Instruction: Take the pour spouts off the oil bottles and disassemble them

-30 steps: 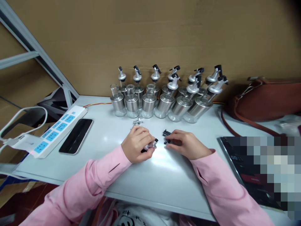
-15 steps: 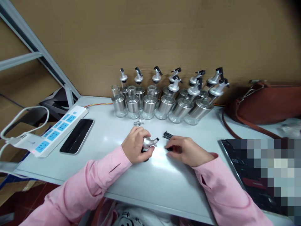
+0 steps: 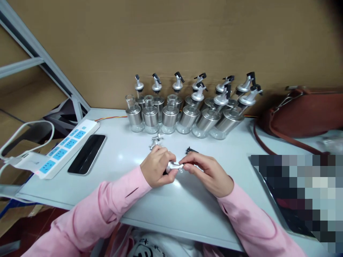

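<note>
My left hand [image 3: 158, 166] is closed around a silver pourer top [image 3: 174, 166] above the middle of the table. The fingertips of my right hand [image 3: 210, 171] are pinched at the tip of its spout; whatever lies between them is too small to make out. Just behind my right hand lie some thin black parts [image 3: 190, 150]. Small silver parts [image 3: 156, 140] rest behind my left hand. Farther back stand glass bottles with steel bands [image 3: 170, 116], the front left ones without tops. Others carry silver pourers with black flaps [image 3: 198, 93].
At the left lie a white power strip [image 3: 71, 146] with a cable and a black phone [image 3: 87, 154]. A brown bag [image 3: 305, 114] is at the back right, its strap on the table [image 3: 214, 221]. A dark screen [image 3: 284, 203] lies at the right.
My right hand has moved left from beside the black parts to the spout. My left hand still holds the pourer top, whose spout now points more sideways.
</note>
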Motion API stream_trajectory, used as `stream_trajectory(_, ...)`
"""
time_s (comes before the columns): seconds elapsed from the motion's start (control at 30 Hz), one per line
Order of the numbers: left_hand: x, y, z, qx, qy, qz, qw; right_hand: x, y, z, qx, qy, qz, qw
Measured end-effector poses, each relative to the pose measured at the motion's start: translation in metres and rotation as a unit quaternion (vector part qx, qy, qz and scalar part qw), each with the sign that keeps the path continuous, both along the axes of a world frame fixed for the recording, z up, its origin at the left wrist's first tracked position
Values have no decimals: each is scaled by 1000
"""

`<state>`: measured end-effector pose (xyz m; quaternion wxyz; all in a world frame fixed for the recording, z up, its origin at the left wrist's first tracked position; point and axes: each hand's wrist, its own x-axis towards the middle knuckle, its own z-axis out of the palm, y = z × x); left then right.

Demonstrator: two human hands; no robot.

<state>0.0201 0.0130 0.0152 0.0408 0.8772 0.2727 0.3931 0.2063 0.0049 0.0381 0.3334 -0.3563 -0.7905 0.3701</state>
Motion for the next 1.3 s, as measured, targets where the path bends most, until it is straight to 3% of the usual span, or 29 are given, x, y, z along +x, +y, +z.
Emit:
stream_trajectory(0.27, 1, 4, -3, 9, 41, 14, 999, 2, 3, -3, 66, -92, 10, 993)
stream_trajectory(0.57, -5, 4, 4, -3, 18, 23, 1000, 31, 18, 2, 5, -79, -83, 993)
stream_trajectory(0.83, -4, 4, 2, -9, 16, 14, 1000, 33, 21, -2, -24, -157, -43, 986)
stream_trajectory(1.07, -4, 4, 3, -9, 18, 13, 1000, 35, 24, -6, -7, -167, -49, 985)
stream_trajectory(1.3, -3, 4, 4, -8, 12, 8, 1000, 38, 25, -11, -72, -212, -54, 973)
